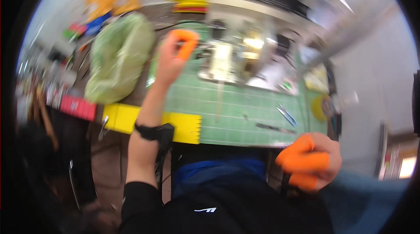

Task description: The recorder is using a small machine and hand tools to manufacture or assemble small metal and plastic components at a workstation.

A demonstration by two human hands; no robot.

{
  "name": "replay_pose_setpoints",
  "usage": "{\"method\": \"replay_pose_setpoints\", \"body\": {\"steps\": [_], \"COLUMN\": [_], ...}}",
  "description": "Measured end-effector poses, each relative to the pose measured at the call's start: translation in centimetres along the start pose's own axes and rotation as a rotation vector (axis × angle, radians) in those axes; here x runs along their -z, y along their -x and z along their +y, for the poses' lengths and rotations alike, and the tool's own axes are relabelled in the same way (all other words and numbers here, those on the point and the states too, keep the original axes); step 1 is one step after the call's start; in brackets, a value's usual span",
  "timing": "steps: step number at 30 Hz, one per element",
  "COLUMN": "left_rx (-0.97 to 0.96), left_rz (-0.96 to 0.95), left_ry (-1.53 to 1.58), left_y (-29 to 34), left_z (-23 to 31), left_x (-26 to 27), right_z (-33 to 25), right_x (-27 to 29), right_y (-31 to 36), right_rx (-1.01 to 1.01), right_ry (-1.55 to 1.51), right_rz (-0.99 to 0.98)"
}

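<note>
Bright, cool light fills the scene; glare whitens the plate (222, 59) and glints on the gold part (252, 45). Motion blur smears the mat (192, 98) and bag (116, 59), while the shirt (245, 201) is crisper. Fisheye bends straight edges; the corners go black.

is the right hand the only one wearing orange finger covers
No, orange finger covers show on both the left hand and the right hand.
</note>
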State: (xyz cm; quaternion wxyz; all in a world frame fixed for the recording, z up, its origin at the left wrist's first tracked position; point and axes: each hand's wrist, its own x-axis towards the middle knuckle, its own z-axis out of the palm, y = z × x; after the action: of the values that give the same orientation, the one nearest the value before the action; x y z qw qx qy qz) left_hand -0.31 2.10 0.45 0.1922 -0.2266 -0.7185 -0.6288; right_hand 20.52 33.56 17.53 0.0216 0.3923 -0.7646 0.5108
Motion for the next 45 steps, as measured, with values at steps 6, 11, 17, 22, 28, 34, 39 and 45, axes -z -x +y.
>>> {"method": "replay_pose_setpoints", "body": {"steps": [6,11,17,22,28,34,39,45], "left_rx": [0.009,-0.107,-0.334,-0.247,-0.323,-0.001,0.031,-0.023], "left_rz": [0.04,0.071,-0.114,-0.246,-0.266,-0.223,-0.215,-0.204], "left_ry": [-0.059,-0.171,-0.623,-0.677,-0.65,0.047,0.09,0.085], "left_y": [0.6,1.3,-0.2,-1.5,-1.7,-1.7,-1.5,-1.7], "left_z": [2.4,2.6,5.7,6.3,7.2,4.3,3.8,3.7], "left_x": [-0.1,1.5,0.8,1.7,1.3,-0.4,-0.3,-0.6], "right_z": [8.3,12.8,14.1,15.6,13.1,7.2,8.9,14.7], "right_x": [0.5,-0.7,-1.0,0.6,1.9,1.5,-4.2,-11.2], "right_y": [6.8,7.8,8.3,9.2,8.1,2.6,-2.4,-5.9], "right_rx": [-0.661,-0.72,-0.748,-0.85,-0.76,-0.506,-0.866,-0.73], "right_ry": [0.664,0.769,0.782,0.531,0.634,0.047,-0.807,-1.82], "right_rz": [0.089,0.07,0.121,0.224,0.345,0.003,-0.531,-0.057]}}
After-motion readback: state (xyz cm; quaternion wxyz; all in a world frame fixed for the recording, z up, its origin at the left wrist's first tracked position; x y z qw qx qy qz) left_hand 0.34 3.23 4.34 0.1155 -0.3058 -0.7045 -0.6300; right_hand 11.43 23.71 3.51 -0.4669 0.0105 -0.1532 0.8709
